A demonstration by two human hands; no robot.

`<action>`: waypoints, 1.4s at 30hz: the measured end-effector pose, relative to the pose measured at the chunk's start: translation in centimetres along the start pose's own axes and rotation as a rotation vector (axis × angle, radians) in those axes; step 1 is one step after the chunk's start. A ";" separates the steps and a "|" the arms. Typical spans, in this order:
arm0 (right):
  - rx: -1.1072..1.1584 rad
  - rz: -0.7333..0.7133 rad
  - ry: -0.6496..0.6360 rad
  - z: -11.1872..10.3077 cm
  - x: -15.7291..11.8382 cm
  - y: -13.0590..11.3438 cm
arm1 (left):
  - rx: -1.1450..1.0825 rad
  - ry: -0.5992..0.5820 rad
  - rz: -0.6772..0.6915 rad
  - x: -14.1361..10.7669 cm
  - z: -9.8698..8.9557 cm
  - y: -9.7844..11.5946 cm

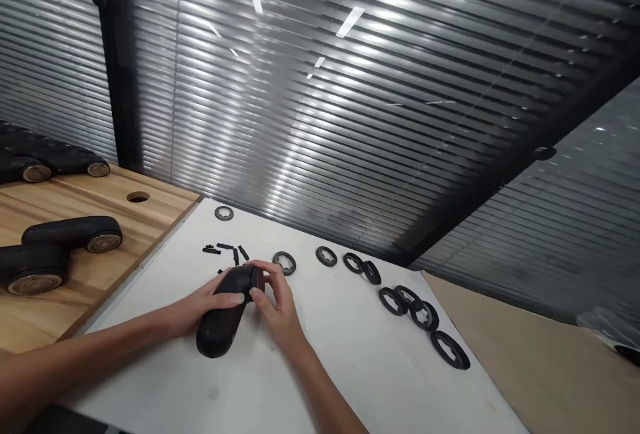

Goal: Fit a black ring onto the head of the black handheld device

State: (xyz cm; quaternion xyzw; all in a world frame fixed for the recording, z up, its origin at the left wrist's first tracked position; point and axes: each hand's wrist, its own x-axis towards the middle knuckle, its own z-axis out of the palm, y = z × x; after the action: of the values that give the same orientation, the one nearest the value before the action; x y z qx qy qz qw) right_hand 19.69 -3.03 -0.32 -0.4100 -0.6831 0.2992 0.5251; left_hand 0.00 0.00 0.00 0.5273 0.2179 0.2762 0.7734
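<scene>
A black, bent handheld device [220, 327] with a rounded lower end is held just above the white table. My left hand [207, 301] is closed around its body, the thumb lying across it. At the upper end, my right hand [273, 294] grips the round head [257, 279] between thumb and fingers. What the right palm side covers is hidden. Just beyond the hands lie several small black strips [235, 255]. A flat black ring [285, 263] with a notched inner edge rests close to my right fingers.
More notched black rings [424, 316] are strung along the right side of the white table [350, 354]; one ring [224, 213] lies at its far left. On the wooden table [150, 204] stand similar black devices [75, 231] and a round hole [138, 197]. Blinds [300, 121] close off the back.
</scene>
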 end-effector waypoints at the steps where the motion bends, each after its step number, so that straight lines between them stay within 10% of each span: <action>1: -0.029 -0.006 0.038 0.1 0.0 0.2 | 0.010 -0.012 0.034 0.0 0.0 0.0; 18: 0.288 0.478 0.048 0.1 0.8 -1.0 | 0.078 -0.044 0.163 0.1 0.1 -0.4; 24: 0.255 0.424 -0.063 -0.7 1.1 -1.2 | -0.076 0.116 0.096 0.5 0.1 -0.3; 33: 0.194 0.331 0.109 -0.6 0.9 -1.4 | 0.056 -0.146 0.079 0.2 0.0 -0.9; 42: 0.192 0.337 0.100 -0.6 0.9 -1.8 | 0.018 -0.007 0.027 0.3 0.1 -0.7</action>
State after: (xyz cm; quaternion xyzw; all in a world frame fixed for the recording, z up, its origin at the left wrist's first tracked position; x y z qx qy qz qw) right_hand 19.69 -3.14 1.77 -0.4810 -0.5462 0.4259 0.5375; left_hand 0.42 -0.04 -0.66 0.5382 0.2106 0.2825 0.7656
